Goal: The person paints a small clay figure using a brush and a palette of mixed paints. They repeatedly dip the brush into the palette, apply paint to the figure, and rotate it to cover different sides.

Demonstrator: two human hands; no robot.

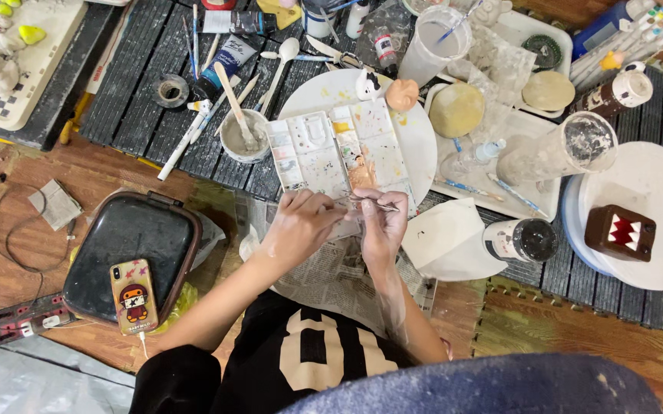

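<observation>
A black case (pixel 128 257) with a phone (pixel 133 295) on it is seen left of the hands; a round white plate (pixel 416 130) carrying the paint palette (pixel 337 151) lies just beyond them. Newspaper (pixel 331 272) is spread under both hands. A thin brush (pixel 374 202) is pinched in the right hand (pixel 381 226), held just above the palette's near edge; the left hand (pixel 301 226) is clenched on something small, hidden by the fingers.

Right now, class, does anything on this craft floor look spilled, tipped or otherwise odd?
Yes. A clear plastic cup lies on its side on the white tray, its inside smeared grey, right of the paint palette. No spill shows around it. Both hands, left hand and right hand, look dusted pale.
</observation>
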